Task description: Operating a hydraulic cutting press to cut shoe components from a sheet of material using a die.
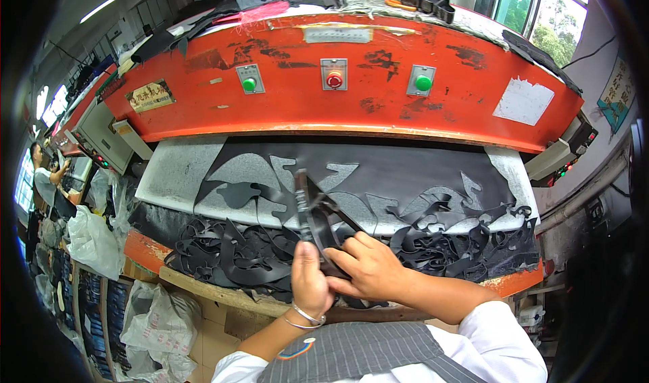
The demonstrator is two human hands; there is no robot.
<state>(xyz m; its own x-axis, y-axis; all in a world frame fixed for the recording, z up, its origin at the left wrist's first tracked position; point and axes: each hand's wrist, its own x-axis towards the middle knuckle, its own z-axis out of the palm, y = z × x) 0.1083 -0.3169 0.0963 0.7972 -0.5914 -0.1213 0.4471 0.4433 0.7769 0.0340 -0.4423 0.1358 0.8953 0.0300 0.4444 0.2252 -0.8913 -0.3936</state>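
Note:
Both my hands hold a dark cutting die (305, 215), a narrow frame of metal strip with open gaps between its walls. It is tilted up over the near edge of the press bed. My left hand (311, 280) grips its lower left side with the thumb pointing up along it. The fingers of my right hand (365, 265) are bent round the lower right side. Beyond the die, a black leather-like sheet (419, 170) lies on the pale cutting board (177, 173), with several shapes cut out of it. My hands hide the die's lower end.
Across the back stands the red press beam (291, 106) with green buttons and a red one. Tangled black scraps (236, 254) fill the near ledge, behind a wooden rail (223, 295). White sacks (159, 322) stand at lower left. Another person (47, 180) works far left.

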